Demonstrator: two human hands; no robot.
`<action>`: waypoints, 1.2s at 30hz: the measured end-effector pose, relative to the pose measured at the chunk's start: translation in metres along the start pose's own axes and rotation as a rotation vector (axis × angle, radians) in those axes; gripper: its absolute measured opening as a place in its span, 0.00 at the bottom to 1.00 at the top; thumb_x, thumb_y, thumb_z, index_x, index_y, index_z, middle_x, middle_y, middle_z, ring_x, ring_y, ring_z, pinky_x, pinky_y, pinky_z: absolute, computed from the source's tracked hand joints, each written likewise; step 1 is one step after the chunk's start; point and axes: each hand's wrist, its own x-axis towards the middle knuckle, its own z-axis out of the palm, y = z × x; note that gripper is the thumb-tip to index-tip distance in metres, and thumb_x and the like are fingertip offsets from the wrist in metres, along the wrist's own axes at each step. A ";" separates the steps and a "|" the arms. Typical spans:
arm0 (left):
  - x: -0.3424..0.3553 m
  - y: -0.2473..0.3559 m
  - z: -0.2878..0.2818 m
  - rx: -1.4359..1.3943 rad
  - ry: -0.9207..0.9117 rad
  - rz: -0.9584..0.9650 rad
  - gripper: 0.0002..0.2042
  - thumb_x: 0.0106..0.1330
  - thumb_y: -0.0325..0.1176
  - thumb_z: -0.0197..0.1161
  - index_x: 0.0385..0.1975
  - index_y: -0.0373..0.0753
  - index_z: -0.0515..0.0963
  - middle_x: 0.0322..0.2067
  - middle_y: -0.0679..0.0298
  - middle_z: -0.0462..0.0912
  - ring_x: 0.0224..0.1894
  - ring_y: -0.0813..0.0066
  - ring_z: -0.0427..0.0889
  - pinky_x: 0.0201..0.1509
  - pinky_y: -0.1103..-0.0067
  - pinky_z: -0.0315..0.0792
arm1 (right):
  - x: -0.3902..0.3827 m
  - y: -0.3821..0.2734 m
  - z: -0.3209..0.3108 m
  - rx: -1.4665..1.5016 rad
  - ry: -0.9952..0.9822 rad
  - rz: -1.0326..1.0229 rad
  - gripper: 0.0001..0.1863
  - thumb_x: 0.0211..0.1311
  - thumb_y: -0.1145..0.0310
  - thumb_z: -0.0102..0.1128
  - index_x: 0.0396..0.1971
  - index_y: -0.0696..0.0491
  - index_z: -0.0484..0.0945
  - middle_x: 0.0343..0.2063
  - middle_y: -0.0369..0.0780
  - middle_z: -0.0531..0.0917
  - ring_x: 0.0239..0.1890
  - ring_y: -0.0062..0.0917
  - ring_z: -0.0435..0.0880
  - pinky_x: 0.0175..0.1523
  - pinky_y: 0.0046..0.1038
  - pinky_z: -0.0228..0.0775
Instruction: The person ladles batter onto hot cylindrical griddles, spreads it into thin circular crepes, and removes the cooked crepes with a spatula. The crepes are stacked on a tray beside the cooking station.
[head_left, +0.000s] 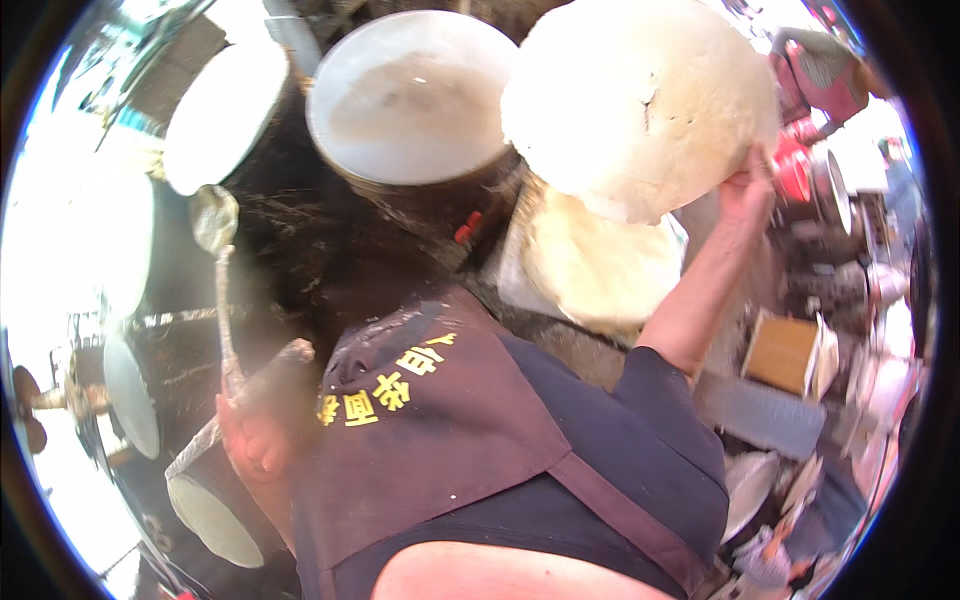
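My right hand (748,192) reaches up to the right, its fingers gripping the edge of a large round thin flatbread (620,90). The flatbread is pale, with a small tear near its middle. Below it, a stack of similar flatbreads (600,265) lies on a white sheet, partly covered. At the lower left my left hand (262,440) is closed around the handle of a batter-coated ladle (214,220). The ladle's bowl points away from me, near a white round plate-like surface (228,115). Blur hides a stick-like brownish end (297,352) beside this hand.
A wide round pan (410,100) with a pale, greyish surface sits on a dark drum at the far middle. A bucket of pale batter (215,520) stands by my left hand. At right are a brown box (780,352), a grey board (760,412) and red containers (793,172).
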 end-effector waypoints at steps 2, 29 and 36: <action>-0.008 -0.005 0.010 0.024 0.121 0.058 0.36 0.72 0.59 0.40 0.50 0.21 0.69 0.08 0.69 0.59 0.06 0.81 0.54 0.05 0.83 0.53 | -0.048 0.019 -0.026 -0.047 0.362 0.096 0.22 0.64 0.69 0.58 0.56 0.61 0.70 0.51 0.47 0.78 0.53 0.38 0.77 0.58 0.46 0.70; -0.019 -0.011 0.012 0.256 0.066 -0.178 0.23 0.77 0.42 0.38 0.71 0.54 0.49 0.50 0.46 0.75 0.10 0.87 0.57 0.06 0.88 0.59 | -0.197 0.188 -0.294 -0.496 0.771 0.455 0.16 0.55 0.75 0.62 0.44 0.57 0.74 0.36 0.46 0.81 0.32 0.35 0.81 0.34 0.39 0.78; -0.053 -0.009 -0.007 0.131 0.029 -0.116 0.23 0.77 0.46 0.36 0.71 0.54 0.50 0.54 0.43 0.73 0.10 0.87 0.58 0.05 0.88 0.60 | -0.149 0.230 -0.380 -0.301 0.807 0.508 0.12 0.58 0.72 0.64 0.42 0.59 0.78 0.37 0.43 0.84 0.31 0.33 0.82 0.33 0.36 0.75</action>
